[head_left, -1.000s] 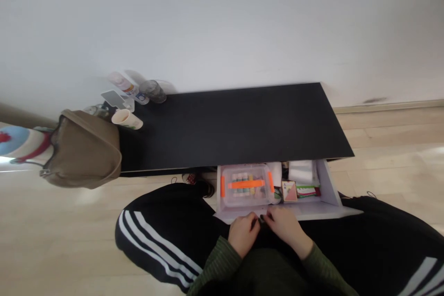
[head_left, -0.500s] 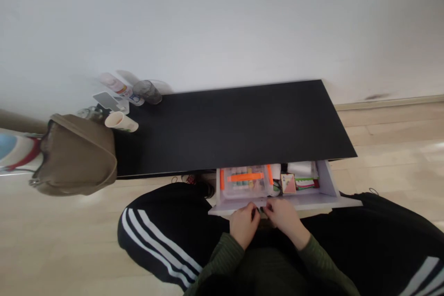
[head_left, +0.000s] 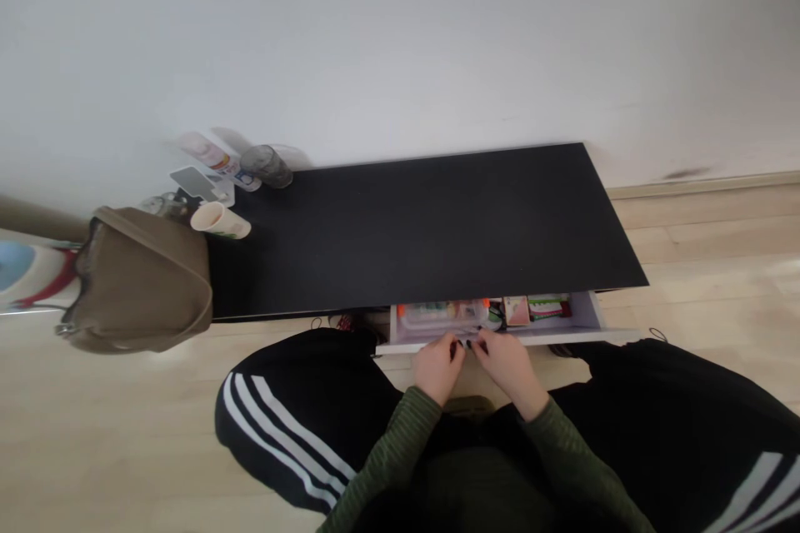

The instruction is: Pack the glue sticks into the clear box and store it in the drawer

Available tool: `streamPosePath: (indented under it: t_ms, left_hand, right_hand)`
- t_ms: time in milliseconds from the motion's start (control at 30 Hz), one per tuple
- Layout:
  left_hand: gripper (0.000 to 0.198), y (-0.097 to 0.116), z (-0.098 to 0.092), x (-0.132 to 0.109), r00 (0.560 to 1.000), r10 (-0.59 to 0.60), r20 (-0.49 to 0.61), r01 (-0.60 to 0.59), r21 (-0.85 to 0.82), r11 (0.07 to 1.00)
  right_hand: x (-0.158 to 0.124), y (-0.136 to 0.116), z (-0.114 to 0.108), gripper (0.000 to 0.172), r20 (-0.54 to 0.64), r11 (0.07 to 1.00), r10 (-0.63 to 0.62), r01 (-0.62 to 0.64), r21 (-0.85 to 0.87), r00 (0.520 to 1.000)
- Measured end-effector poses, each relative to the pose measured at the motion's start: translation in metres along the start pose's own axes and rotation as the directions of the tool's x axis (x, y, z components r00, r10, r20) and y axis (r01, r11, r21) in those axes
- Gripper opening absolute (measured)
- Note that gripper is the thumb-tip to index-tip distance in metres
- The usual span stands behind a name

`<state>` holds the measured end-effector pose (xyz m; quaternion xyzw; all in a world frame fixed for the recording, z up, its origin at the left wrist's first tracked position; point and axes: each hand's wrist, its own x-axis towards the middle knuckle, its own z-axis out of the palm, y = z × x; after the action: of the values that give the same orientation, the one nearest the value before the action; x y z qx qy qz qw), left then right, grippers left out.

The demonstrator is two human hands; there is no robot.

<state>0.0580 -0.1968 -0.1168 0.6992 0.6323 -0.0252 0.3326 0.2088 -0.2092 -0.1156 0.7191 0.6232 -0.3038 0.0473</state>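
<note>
A white drawer [head_left: 581, 336] stands partly pulled out from under a black tabletop [head_left: 425, 225]. Inside it, a clear plastic box [head_left: 443, 314] with orange clips is at the left, a small pink and cream box [head_left: 517, 311] near the middle, and green and red packets [head_left: 548, 306] further right. My left hand [head_left: 439, 364] and my right hand [head_left: 509, 366] meet at the middle of the drawer's front edge, fingers curled and close together. Small dark bits show at the fingertips; what the fingers pinch there is too small to make out.
On the tabletop's left end are a paper cup [head_left: 221, 220], a grey glass [head_left: 267, 166], a spray can [head_left: 220, 160] and a brown bag [head_left: 147, 279]. A white wall rises behind. My legs in black trousers [head_left: 293, 400] are on both sides of the drawer.
The drawer has slid inward under the tabletop, so less of its contents shows. Both my hands have moved forward with its front edge.
</note>
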Motion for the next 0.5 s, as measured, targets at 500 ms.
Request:
streamPosePath:
  t_ms: [500]
  left_hand:
    - [0.021,0.006,-0.002,0.044,0.957,0.233,-0.175,-0.255,-0.117,0.96]
  right_hand:
    - [0.041,0.012,0.008,0.022,-0.28,0.95,-0.176,0.237,0.203,0.944]
